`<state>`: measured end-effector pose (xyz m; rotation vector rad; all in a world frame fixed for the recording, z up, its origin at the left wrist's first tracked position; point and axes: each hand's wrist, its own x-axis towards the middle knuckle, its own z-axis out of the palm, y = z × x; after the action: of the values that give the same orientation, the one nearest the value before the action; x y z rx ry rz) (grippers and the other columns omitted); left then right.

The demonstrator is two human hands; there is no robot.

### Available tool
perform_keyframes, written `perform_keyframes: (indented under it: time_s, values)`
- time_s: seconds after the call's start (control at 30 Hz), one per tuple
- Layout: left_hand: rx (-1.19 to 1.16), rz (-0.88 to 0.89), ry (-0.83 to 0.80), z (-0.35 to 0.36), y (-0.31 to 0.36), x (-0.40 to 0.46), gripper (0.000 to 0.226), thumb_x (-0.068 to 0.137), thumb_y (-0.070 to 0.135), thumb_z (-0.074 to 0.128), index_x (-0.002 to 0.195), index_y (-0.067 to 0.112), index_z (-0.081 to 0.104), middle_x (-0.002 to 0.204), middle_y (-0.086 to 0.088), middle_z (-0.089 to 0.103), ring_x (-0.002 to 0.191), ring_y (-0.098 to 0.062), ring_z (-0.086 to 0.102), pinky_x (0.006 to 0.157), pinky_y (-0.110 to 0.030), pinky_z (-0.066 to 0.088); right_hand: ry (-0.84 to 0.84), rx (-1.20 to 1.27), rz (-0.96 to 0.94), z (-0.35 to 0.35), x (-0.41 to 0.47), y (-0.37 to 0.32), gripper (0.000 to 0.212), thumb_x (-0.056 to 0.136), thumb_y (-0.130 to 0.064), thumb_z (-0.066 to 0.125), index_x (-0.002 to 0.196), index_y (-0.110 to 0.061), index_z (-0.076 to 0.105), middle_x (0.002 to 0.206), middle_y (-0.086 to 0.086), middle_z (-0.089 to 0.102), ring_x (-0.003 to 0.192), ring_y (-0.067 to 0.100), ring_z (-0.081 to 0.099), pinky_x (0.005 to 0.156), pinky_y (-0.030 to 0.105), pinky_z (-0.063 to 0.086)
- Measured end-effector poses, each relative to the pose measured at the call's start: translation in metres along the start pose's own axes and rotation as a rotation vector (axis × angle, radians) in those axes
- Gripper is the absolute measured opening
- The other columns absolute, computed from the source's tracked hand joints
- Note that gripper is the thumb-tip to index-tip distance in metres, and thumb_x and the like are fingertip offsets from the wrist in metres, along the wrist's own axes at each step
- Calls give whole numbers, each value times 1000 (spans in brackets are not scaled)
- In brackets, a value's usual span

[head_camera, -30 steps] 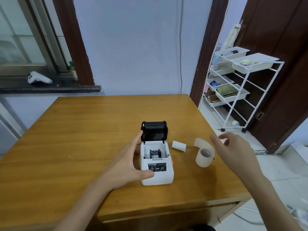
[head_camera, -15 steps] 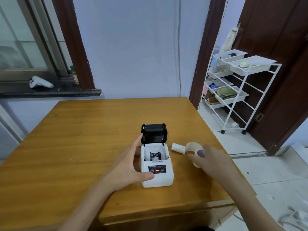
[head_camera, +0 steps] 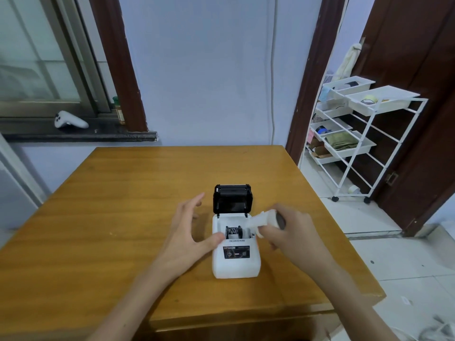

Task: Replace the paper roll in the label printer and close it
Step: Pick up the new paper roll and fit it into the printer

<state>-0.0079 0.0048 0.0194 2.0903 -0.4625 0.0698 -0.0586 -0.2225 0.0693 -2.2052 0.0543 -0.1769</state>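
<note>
Right hand (head_camera: 293,232) has lifted the paper roll (head_camera: 267,219) from the table (head_camera: 98,217) to the open label printer (head_camera: 235,244).
Fingers close around the roll, just right of the paper bay; the left hand (head_camera: 189,232), spread, touches the printer's left side.

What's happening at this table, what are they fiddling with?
A person is putting paper into a small white label printer on a wooden table. Its black lid stands open, showing the paper bay. The left hand steadies the printer at its left side, thumb resting on the front edge. The right hand holds a white paper roll just above the bay's right edge; it is not seated yet, and the lid is not closed.
</note>
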Motion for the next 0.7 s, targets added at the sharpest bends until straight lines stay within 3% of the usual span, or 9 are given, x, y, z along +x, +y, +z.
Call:
perform_keyframes:
  time_s: [0.07,0.13,0.27,0.37,0.5,0.57,0.7]
  values:
    - [-4,43,67,1,1,-2,75,64,66,65,130,57,32,130,20,37,116,9,41,99,-33,42,-27,92,-23,10,5,-6,10,81,-9,66,86,-1,62,60,12,60,51,27,63,54,41,56]
    - [15,80,64,5,3,-2,67,65,63,67,126,58,40,130,26,38,121,4,40,101,-33,39,-44,200,0,19,11,-10,6,81,-8,64,87,-7,65,66,15,66,50,23,63,54,45,58]
    - [36,114,45,11,9,3,66,67,62,70,127,61,44,131,29,45,125,-2,39,102,-32,38,-111,323,30,29,20,-12,8,86,-13,61,91,-13,68,68,19,65,53,20,61,47,32,55]
    - [-1,80,40,13,10,5,63,65,63,69,122,66,43,125,36,49,119,3,41,95,-21,35,-152,359,50,29,23,-10,9,90,-20,61,94,-15,68,65,12,64,53,19,61,47,29,52]
    - [-83,15,39,15,10,4,65,69,48,80,120,66,46,119,28,54,114,8,46,94,-18,36,-191,395,76,30,23,-9,16,92,-24,62,95,-9,67,57,4,61,49,16,58,43,28,50]
    - [-96,4,38,17,12,4,67,72,37,84,121,64,47,116,22,55,112,9,48,92,-17,36,-201,394,72,30,23,-9,21,92,-28,62,92,-8,67,55,6,60,49,22,57,42,28,48]
    - [-146,13,52,19,13,5,65,74,33,83,126,56,50,114,22,65,115,4,54,94,-19,38,-198,352,71,29,23,-13,28,90,-38,62,90,-10,68,57,11,60,54,32,57,45,31,47]
